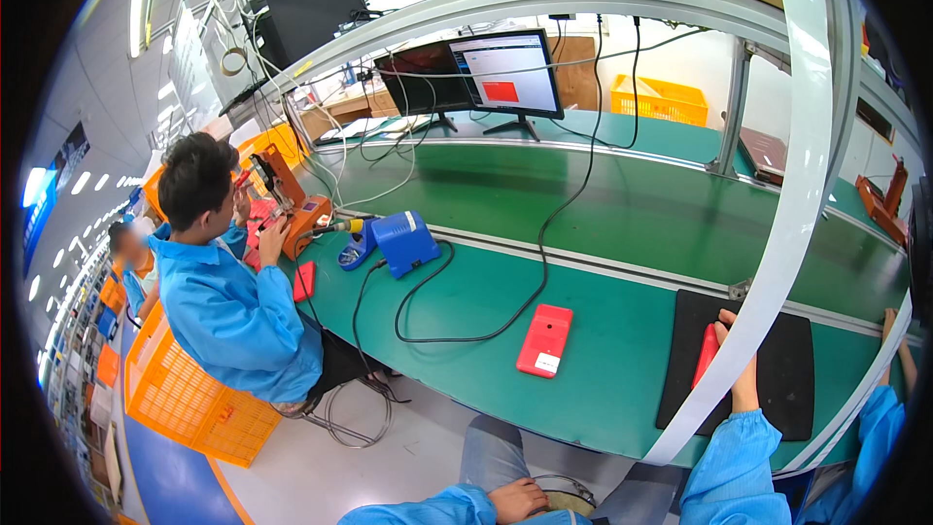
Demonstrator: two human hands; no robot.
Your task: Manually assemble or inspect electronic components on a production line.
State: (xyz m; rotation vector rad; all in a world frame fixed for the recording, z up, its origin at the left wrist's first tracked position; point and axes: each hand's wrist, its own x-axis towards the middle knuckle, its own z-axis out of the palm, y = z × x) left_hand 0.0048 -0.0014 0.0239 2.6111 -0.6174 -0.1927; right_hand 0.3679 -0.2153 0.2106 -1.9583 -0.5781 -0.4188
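My right hand [745, 374] is closed round a flat red case [707, 354], phone-shaped, above a black mat [675, 408] at the right of the bench. A white strip crosses in front and hides part of that hand and the case. Low in the picture, my left hand [518, 501] rests on my lap with its fingers loosely laid out and nothing seen in them. On the green bench, left of the mat, lies a second red case [546, 335] with a small dark hole and a white label.
A blue soldering-station-like box [404, 243] with a black cable stands on the bench. To the left a co-worker [238, 301] in blue handles red parts at an orange fixture [282, 185]. Two monitors [505, 73] stand behind. Another person's blue sleeve [880, 423] shows far right.
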